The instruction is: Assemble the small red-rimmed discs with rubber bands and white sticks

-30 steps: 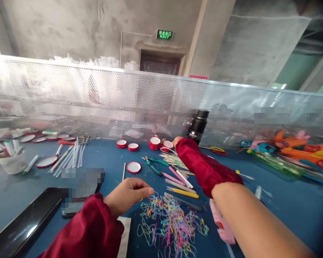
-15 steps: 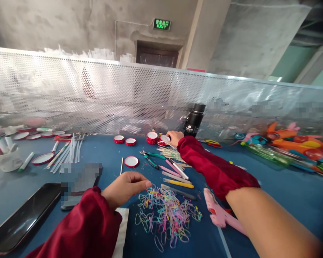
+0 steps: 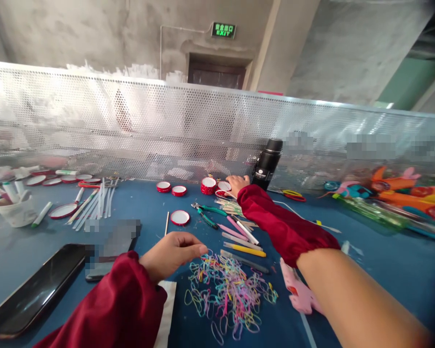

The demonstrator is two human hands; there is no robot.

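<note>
My right hand (image 3: pixel 238 184) reaches to the back of the table beside a red-rimmed lid (image 3: pixel 224 186) with a white inside. Its fingers look apart and at least touch the lid's edge; nothing shows held in them. A stack of similar lids (image 3: pixel 208 185) stands just left. My left hand (image 3: pixel 176 252) is closed in a pinch at the upper left edge of a loose pile of coloured rubber bands (image 3: pixel 232 290). What its fingertips hold, if anything, is too small to make out. A single lid (image 3: pixel 180 218) lies beyond this hand.
Green-handled pliers (image 3: pixel 206 215), several pens (image 3: pixel 244 249) and a pink glue gun (image 3: pixel 300 292) lie around the pile. A black flask (image 3: pixel 268 163) stands by the perforated metal screen (image 3: pixel 137 121). At left are a phone (image 3: pixel 36 290), glue sticks (image 3: pixel 90 210) and a pen cup (image 3: pixel 16 212).
The fingers of my right hand have spread from a curled grip at the lid's edge. My left hand stays pinched in place. The whole view has shifted slightly.
</note>
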